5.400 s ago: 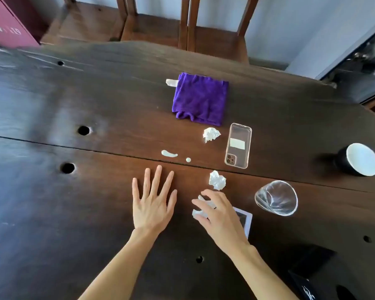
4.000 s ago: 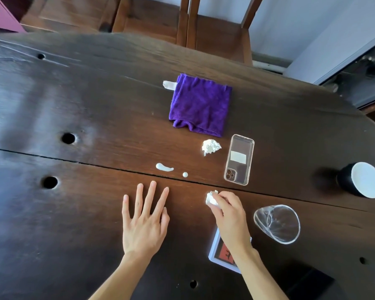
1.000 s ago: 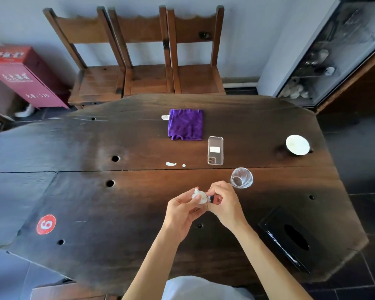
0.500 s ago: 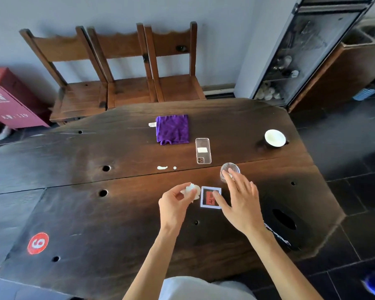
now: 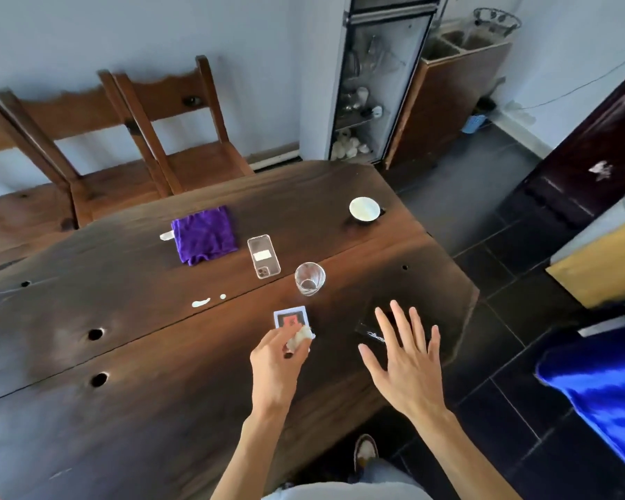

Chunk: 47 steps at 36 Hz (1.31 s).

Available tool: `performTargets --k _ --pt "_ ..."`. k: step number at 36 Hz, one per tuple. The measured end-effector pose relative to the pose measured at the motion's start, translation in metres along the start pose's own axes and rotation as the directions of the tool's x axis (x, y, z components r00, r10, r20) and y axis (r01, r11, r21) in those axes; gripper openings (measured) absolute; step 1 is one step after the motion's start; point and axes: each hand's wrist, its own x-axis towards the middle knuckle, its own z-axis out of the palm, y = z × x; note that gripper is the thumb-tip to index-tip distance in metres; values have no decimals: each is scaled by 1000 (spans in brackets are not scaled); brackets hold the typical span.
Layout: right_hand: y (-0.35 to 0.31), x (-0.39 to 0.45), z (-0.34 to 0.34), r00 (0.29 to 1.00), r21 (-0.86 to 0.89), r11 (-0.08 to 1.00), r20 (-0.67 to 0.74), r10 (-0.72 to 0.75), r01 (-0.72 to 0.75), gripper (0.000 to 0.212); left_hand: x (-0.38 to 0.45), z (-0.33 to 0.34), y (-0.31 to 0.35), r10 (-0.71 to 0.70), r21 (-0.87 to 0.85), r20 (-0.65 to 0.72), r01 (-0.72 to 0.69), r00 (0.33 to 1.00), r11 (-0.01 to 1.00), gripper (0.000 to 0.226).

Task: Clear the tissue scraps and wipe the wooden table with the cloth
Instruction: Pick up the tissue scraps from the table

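Nearest the camera, the left hand [image 5: 280,359] pinches the wad of tissue scraps [image 5: 299,338] between thumb and fingertips, lifted just above the counter [image 5: 130,391]; a second ago both hands were together on that wad, and half a second ago the right hand [image 5: 406,359] had already let go. Now the right hand hangs apart from the left, fingers spread and straight, holding nothing, over the counter's near right edge and the black tissue box [image 5: 370,332]. The view has swung right since then, toward the floor and a blue bag [image 5: 599,387] beyond the right hand, so the scraps look gathered and probably ready to be thrown away, though no bin can be made out for certain. Just past the left hand's fingertips lies a small white-bordered card [image 5: 290,316]; beyond it stand the clear glass [image 5: 309,278] and the transparent phone case [image 5: 263,256]. To the far left of the left hand sit the white spill marks [image 5: 201,302], still unwiped, and farther off the folded purple cloth [image 5: 204,234], untouched. A white-lined cup [image 5: 364,208] stands farthest, beyond the right hand. No loose scraps show on the counter, so wiping is likely what remains.
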Motion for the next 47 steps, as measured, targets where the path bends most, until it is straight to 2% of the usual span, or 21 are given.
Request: performTargets --k 7,13,23,29,37,47 --pt "68 -33 -7 991 37 990 -15 134 -133 68 -20 59 21 94 8 111 -95 989 995 20" --pt "138 -62 -13 970 56 970 -34 240 -238 62 -41 124 46 157 23 191 -165 969 986 20" --pt "267 -103 -23 933 80 932 -44 357 -353 63 -85 230 107 334 119 238 -369 912 922 23" --pt "330 -111 -31 920 94 921 -78 385 -378 63 -99 288 141 361 100 245 -394 900 914 23" --pt "397 -82 -41 903 117 908 -112 414 -401 63 -78 354 173 417 124 275 -462 867 878 25" --pt "487 3 -37 902 116 907 -109 418 -406 62 -19 450 204 366 79 283 -402 886 912 22"
